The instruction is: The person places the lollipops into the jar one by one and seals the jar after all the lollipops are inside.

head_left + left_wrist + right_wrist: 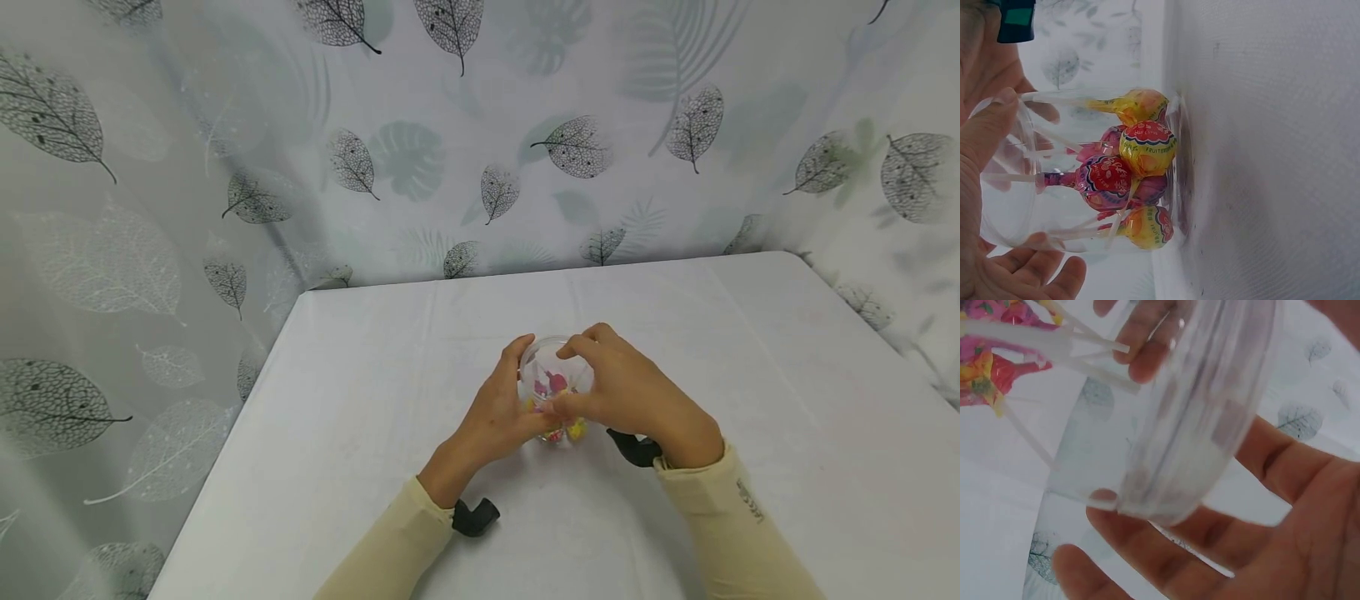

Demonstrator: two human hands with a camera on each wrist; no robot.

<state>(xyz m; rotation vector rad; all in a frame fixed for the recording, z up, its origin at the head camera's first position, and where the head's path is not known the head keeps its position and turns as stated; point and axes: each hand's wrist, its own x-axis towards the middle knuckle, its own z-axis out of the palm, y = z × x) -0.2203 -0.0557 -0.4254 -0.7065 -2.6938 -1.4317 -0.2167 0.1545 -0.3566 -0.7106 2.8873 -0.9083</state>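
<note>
A clear plastic jar (pixel 1063 209) stands upright on the table, with several lollipops in yellow wrappers (pixel 1147 150) and pink-purple wrappers (pixel 1104 181) inside, their white sticks pointing up. My left hand (pixel 495 417) grips the jar from the left side, its thumb across the near side close to the rim and its fingers round the far side. From the right, my right hand (pixel 630 392) curls its fingers and thumb round the clear lid (pixel 1216 419) at the jar's top. Part of the jar is hidden behind both hands in the head view.
The table (pixel 360 400) wears a white cloth. A curtain (pixel 510 108) printed with leaves hangs behind it and along the sides. Each wrist carries a black camera mount (pixel 476 517), and the sleeves (pixel 397 533) are cream.
</note>
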